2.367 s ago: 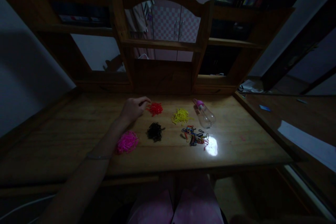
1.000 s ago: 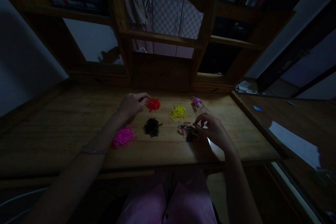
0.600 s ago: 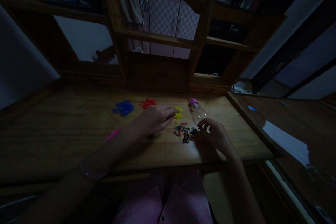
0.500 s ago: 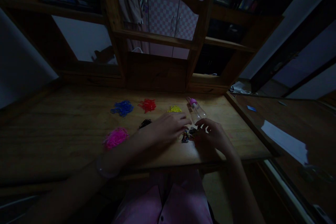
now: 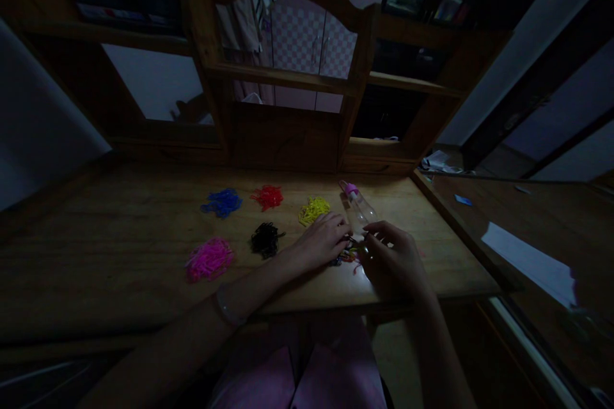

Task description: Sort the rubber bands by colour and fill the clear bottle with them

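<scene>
Multicoloured bands (image 5: 346, 257) lie by your left hand (image 5: 323, 241) and right hand (image 5: 397, 253), fingers curled, grip unclear; handling them seemingly calls for light pinching.

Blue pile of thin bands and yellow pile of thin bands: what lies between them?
A red pile of thin bands lies between the blue pile and the yellow pile, as the head view shows.

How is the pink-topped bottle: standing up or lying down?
Lying down: the clear bottle stretches along the desk, its pink cap toward the shelves.
</scene>
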A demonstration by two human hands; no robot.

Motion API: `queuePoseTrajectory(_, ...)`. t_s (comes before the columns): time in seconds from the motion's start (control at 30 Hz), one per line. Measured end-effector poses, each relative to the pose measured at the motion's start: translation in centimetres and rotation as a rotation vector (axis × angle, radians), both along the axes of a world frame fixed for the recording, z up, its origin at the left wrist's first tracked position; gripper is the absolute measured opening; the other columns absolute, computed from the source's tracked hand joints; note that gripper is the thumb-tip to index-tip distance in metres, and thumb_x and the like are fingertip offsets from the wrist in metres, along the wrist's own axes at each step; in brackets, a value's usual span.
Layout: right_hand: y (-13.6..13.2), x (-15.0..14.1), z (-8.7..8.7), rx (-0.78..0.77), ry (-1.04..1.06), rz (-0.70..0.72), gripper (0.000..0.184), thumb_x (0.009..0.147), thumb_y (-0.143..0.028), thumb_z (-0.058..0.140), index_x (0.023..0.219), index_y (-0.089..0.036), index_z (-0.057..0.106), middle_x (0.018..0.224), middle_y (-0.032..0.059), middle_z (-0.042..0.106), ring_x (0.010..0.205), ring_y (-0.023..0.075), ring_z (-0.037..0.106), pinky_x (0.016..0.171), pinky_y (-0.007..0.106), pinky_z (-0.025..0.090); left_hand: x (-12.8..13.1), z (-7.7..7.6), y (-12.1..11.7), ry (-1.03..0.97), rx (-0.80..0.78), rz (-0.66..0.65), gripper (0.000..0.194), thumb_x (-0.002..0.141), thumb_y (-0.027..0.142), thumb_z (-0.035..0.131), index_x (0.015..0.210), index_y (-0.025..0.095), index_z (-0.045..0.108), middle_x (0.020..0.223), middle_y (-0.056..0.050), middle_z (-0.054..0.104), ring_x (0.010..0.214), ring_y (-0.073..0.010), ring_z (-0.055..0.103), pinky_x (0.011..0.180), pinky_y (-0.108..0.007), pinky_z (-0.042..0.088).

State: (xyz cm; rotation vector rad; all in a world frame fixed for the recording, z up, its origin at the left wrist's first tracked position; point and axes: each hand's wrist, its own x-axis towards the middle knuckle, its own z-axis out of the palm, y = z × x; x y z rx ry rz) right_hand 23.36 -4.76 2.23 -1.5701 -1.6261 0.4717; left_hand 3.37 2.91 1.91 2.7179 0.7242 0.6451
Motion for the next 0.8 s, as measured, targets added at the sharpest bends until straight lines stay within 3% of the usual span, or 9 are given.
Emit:
queuePoseTrajectory(0.1, -0.6, -0.6, -0.5, 0.097, 0.031, -0.157, 0.021, 0.089, -0.034, 0.054, 0.095, -0.019, 0.068, 0.085, 0.0034, 0.071, 0.071, 0.0167, 0.063, 0.066, 0.027, 0.047, 0.2, -0.3, 0.4, 0.009, -0.050, 0.022, 0.010, 0.088, 0.025, 0.059, 0.095, 0.020, 0.064, 0.098, -0.006, 0.059, 0.099, -0.0231, 0.052, 0.087, -0.037, 0.043)
queuePoseTrajectory(0.2, -0.9, -1.0, -0.7, 0.131, 0.079, -0.225, 0.020, 0.091, -0.033, 0.053, 0.097, -0.020, 0.067, 0.088, 0.0032, 0.071, 0.078, 0.0174, 0.065, 0.071, 0.027, 0.047, 0.4, -0.6, 0.7, 0.007, -0.099, 0.027, 0.009, 0.084, 0.025, 0.062, 0.091, 0.019, 0.063, 0.096, -0.005, 0.060, 0.097, -0.0229, 0.052, 0.086, -0.036, 0.043)
queuePoseTrajectory(0.4, -1.1, -1.1, -0.8, 0.138, 0.052, -0.263, 0.018, 0.091, -0.031, 0.052, 0.095, -0.020, 0.066, 0.084, 0.0025, 0.070, 0.073, 0.0169, 0.064, 0.068, 0.027, 0.046, 0.2, -1.0, 0.9, -0.005, -0.122, 0.027, 0.011, 0.084, 0.029, 0.063, 0.088, 0.019, 0.062, 0.095, -0.005, 0.060, 0.098, -0.0229, 0.051, 0.088, -0.036, 0.040)
queuePoseTrajectory(0.8, -1.2, -1.1, -1.1, 0.148, -0.003, -0.269, 0.022, 0.091, -0.033, 0.050, 0.095, -0.020, 0.067, 0.083, 0.0041, 0.071, 0.070, 0.0174, 0.064, 0.067, 0.028, 0.047, 0.0, -0.1, 0.9, -0.023, -0.134, -0.050, 0.014, 0.092, 0.027, 0.056, 0.098, 0.023, 0.068, 0.100, -0.005, 0.064, 0.104, -0.0229, 0.051, 0.093, -0.038, 0.036)
